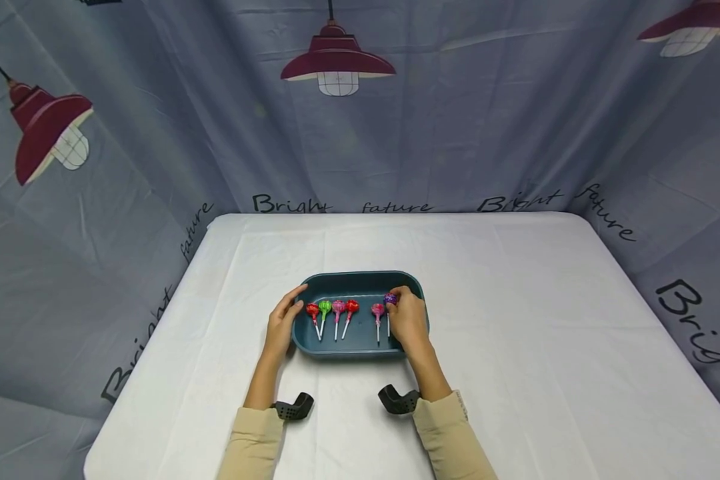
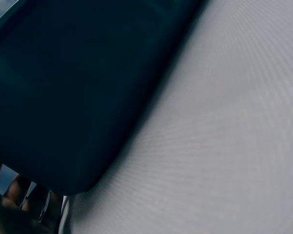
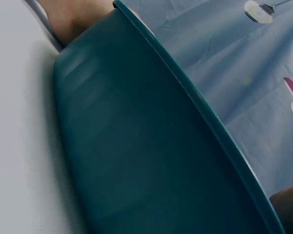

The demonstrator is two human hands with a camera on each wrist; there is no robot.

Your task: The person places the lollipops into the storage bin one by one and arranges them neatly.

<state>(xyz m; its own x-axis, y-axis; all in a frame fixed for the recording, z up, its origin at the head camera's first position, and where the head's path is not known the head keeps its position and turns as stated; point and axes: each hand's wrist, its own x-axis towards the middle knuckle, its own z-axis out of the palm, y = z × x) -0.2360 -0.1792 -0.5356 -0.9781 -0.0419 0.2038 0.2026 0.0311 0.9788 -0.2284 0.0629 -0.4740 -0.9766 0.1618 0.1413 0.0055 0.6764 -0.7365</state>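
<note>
A dark teal tray (image 1: 360,354) holds several wrapped lollipops. Toward its left lie a red lollipop (image 1: 313,309), a green lollipop (image 1: 325,306), a pink lollipop (image 1: 339,307) and another red lollipop (image 1: 352,306); a second pink lollipop (image 1: 377,309) is farther right. At the tray's right end my right hand (image 1: 409,319) pinches a purple lollipop (image 1: 389,299) by its head, its white stick pointing toward me. My left hand (image 1: 281,325) rests against the tray's left end with fingers extended. The left wrist view shows those fingers (image 2: 19,187) beside the outer wall.
A white cloth (image 1: 516,320) covers the table around the tray. Grey-blue curtains (image 1: 444,133) printed with red lamps and lettering hang behind and at both sides. Each wrist carries a black camera mount (image 1: 295,406) near the tan sleeves.
</note>
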